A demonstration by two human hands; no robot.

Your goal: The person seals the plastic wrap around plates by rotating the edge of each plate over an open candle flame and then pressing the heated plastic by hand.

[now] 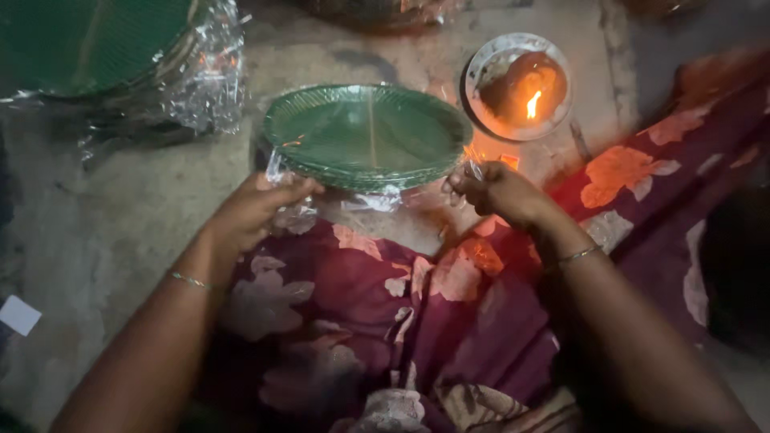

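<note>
From the head camera, a stack of green plates [367,135] sits on the concrete floor [128,216], just past the person's lap, which is covered by a maroon flowered cloth [417,321]. Clear plastic wrap [295,215] hangs loose under the stack's near edge.

The left hand [255,210] is at the stack's near left edge, its fingers curled onto the wrap. The right hand [499,192] is at the near right edge, fingers pressed together and pinching a small shiny bit I cannot make out.

Just beyond the right hand, beside the stack's far right rim, a small dish with a burning flame [519,86] stands on the floor, close enough to crowd that side. At the far left corner lies another wrapped stack of green plates [104,56], well apart from the hands.

Bare floor lies open to the left of the stack, with a white slip [19,314] at the left edge.
</note>
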